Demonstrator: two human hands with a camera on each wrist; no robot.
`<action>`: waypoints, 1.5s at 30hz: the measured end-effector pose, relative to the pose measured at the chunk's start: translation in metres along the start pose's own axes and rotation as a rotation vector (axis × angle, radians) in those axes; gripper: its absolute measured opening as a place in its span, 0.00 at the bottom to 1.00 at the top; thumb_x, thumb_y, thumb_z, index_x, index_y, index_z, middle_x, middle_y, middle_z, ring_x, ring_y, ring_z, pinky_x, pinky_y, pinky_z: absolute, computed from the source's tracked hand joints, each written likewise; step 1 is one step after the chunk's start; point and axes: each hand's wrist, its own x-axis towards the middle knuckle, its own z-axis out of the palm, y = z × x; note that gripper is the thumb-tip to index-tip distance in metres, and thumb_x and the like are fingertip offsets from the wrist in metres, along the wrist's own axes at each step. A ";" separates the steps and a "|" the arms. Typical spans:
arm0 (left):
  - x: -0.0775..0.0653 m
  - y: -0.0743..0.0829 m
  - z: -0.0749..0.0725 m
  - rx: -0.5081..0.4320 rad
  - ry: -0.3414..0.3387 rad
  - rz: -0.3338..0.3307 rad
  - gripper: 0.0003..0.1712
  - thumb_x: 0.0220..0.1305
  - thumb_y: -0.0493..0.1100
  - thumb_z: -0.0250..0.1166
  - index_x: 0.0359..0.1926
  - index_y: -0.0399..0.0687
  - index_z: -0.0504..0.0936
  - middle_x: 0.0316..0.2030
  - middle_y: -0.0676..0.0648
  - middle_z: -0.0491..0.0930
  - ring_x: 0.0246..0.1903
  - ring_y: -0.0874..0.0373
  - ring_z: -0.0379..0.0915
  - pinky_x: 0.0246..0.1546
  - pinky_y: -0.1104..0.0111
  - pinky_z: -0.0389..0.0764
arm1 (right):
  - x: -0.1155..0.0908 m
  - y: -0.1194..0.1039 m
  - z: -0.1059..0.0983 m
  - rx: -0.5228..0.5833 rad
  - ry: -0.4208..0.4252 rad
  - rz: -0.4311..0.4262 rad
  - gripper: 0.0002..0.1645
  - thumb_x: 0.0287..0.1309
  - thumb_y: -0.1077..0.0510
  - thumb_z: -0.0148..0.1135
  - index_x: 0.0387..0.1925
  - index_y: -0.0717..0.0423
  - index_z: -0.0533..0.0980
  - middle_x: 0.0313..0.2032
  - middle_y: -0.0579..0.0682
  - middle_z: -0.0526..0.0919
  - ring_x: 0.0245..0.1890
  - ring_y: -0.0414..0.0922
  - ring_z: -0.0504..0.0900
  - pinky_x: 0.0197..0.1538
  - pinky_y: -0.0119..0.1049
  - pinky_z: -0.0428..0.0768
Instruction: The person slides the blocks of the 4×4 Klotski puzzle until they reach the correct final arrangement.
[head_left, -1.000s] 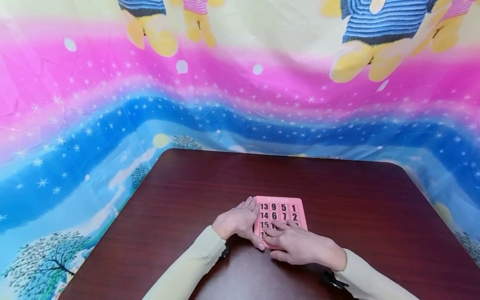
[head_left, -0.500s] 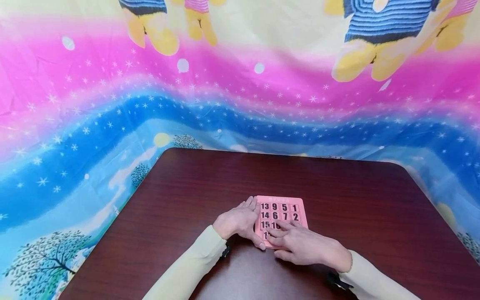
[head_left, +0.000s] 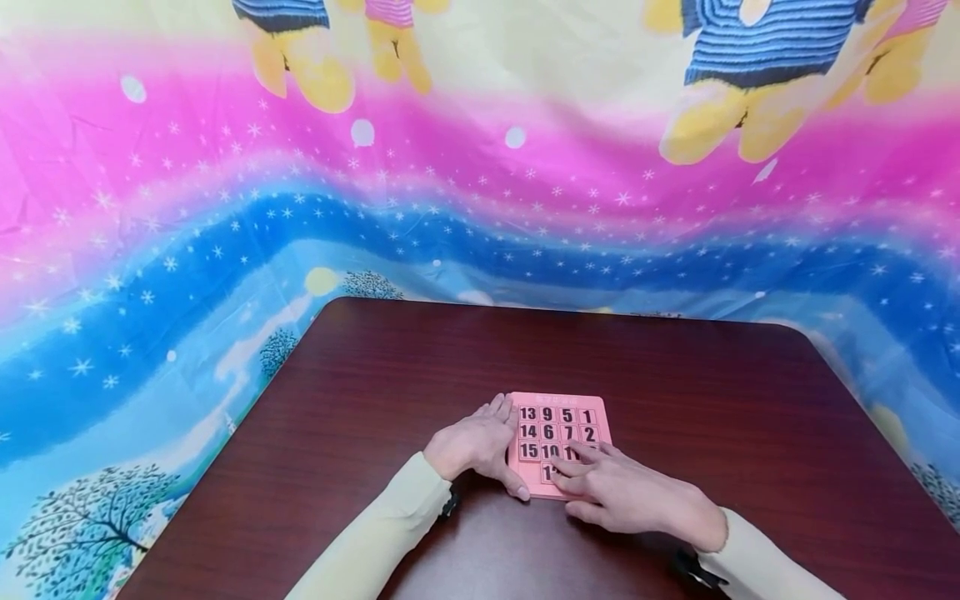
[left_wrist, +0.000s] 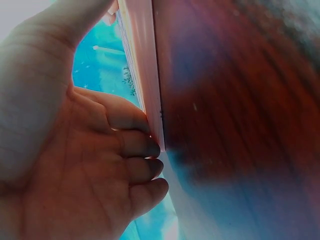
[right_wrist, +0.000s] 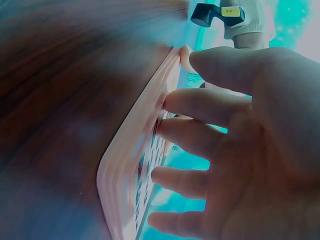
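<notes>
A pink sliding number puzzle lies flat on the table, its square tiles printed with black numbers. My left hand rests along its left edge, fingers extended and thumb at the near left corner. In the left wrist view, those fingertips are at the puzzle's side. My right hand reaches over the near right part with spread fingers, fingertips on a tile in the bottom row. That tile's number is partly covered, as are the tiles under the hand. The near left slot of the grid has no tile in it.
A dark reddish-brown table with rounded far corners extends around the puzzle. Behind and beside it hangs a colourful patterned cloth. Dark straps with small devices sit at both wrists, below the pale sleeves.
My right hand has moved to the right, and the bottom-row tile under its fingertips has slid right, leaving the near left slot bare. The left hand and puzzle frame have stayed put.
</notes>
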 end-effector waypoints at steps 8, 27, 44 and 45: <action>-0.006 -0.005 0.002 -0.005 -0.019 -0.031 0.76 0.39 0.77 0.71 0.76 0.37 0.48 0.78 0.38 0.43 0.78 0.48 0.38 0.78 0.62 0.49 | 0.028 -0.008 -0.004 0.020 0.008 -0.010 0.27 0.68 0.44 0.56 0.64 0.49 0.74 0.66 0.51 0.74 0.70 0.62 0.65 0.67 0.67 0.65; -0.002 -0.002 -0.002 0.021 -0.025 0.003 0.75 0.40 0.78 0.70 0.76 0.36 0.48 0.77 0.36 0.43 0.78 0.47 0.39 0.78 0.60 0.51 | 0.051 -0.011 0.004 -0.004 -0.087 0.078 0.36 0.68 0.41 0.53 0.71 0.52 0.64 0.73 0.50 0.63 0.74 0.59 0.57 0.69 0.69 0.61; 0.000 0.000 -0.002 0.001 -0.021 0.013 0.75 0.39 0.78 0.70 0.76 0.37 0.50 0.77 0.37 0.46 0.78 0.46 0.40 0.78 0.60 0.51 | 0.043 -0.013 0.006 -0.050 -0.047 0.024 0.32 0.69 0.43 0.52 0.70 0.49 0.66 0.71 0.50 0.67 0.73 0.59 0.61 0.67 0.69 0.65; 0.000 0.000 -0.002 0.002 -0.019 0.012 0.75 0.39 0.78 0.70 0.76 0.37 0.50 0.77 0.37 0.46 0.78 0.46 0.40 0.78 0.60 0.51 | 0.043 -0.012 0.006 -0.045 -0.050 0.017 0.32 0.69 0.44 0.52 0.70 0.49 0.67 0.71 0.50 0.67 0.73 0.59 0.62 0.67 0.69 0.65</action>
